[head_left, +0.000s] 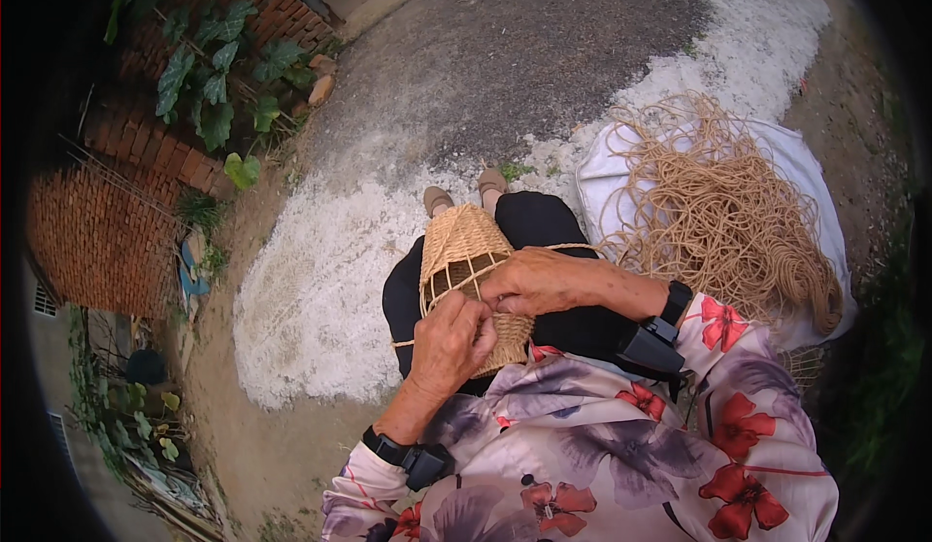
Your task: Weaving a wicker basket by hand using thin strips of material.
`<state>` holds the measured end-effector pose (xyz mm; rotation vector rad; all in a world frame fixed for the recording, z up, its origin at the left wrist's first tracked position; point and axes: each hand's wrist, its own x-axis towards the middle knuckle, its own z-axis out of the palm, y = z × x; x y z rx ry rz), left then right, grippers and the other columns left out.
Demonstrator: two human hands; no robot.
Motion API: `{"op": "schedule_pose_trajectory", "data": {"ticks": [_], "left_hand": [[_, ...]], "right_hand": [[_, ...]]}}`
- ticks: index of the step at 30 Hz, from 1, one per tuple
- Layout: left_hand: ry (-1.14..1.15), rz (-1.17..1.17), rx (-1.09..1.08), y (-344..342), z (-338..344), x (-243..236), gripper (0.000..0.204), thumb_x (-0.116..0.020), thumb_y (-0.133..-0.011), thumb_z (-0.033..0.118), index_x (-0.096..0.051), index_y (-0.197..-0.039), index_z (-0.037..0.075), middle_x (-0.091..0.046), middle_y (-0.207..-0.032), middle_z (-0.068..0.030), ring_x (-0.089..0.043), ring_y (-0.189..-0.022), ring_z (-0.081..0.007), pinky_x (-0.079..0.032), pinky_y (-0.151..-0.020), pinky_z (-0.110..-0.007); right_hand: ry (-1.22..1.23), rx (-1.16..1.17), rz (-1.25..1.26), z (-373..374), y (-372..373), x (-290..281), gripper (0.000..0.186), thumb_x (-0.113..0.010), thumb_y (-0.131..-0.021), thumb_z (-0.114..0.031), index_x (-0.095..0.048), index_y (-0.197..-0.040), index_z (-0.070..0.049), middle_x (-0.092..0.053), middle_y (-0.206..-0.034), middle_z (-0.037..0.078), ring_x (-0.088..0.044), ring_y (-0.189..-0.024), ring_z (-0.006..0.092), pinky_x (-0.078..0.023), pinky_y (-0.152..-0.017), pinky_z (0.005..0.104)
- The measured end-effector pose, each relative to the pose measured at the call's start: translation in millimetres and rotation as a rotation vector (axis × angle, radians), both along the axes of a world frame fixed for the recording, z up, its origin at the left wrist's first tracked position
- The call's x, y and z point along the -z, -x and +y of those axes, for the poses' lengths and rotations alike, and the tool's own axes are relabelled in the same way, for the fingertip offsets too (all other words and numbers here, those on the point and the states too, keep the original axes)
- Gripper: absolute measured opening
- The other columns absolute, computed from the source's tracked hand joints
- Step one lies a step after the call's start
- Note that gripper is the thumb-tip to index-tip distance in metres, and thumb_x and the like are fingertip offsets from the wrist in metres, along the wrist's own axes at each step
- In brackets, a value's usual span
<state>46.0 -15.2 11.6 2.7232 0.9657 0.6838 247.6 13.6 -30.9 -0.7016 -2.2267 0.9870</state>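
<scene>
A woven straw-coloured basket (462,231) lies across my lap, its closely woven end pointing away from me. Bare upright ribs leave gaps in its middle, and weaving shows again below my hands. My left hand (452,342) is closed at the left edge of the gap, fingertips pinched together. A short piece of cord sticks out beside it. From the right, my right hand (544,282) reaches over the basket, its fingers bent and closed near the left fingertips. A tan cord (575,247) runs from behind that hand toward the right. The fingers partly hide what they pinch.
To my right, a large tangled heap of tan cord (718,202) rests on a white sack (598,175). Pale rough concrete (320,299) surrounds my feet. Leafy plants (216,81) and a brick wall (107,236) stand at the left.
</scene>
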Motion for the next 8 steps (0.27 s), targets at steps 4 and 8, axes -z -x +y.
{"op": "schedule_pose_trajectory", "data": {"ticks": [4,8], "left_hand": [[-0.016,-0.009,-0.007,0,1,1,0.02,-0.07,-0.067,0.0,-0.058,-0.082,0.004,-0.049,-0.076,-0.0083,-0.059,-0.066,-0.027,-0.05,-0.055,-0.037],[0.031,0.024,-0.013,2,1,-3,0.02,-0.07,-0.068,0.0,-0.058,-0.083,0.005,-0.05,-0.078,-0.0088,-0.061,-0.07,-0.0266,-0.051,-0.057,-0.036]], "right_hand": [[0.124,0.052,0.017,-11,-8,2,0.013,-0.059,-0.081,-0.01,-0.06,-0.092,-0.003,-0.062,-0.079,0.014,-0.062,-0.072,0.0303,-0.047,-0.064,0.0411],[0.449,0.162,0.151,-30,-8,0,0.017,-0.061,-0.082,-0.009,-0.061,-0.097,-0.002,-0.065,-0.08,0.009,-0.063,-0.076,0.0257,-0.049,-0.072,0.0363]]}}
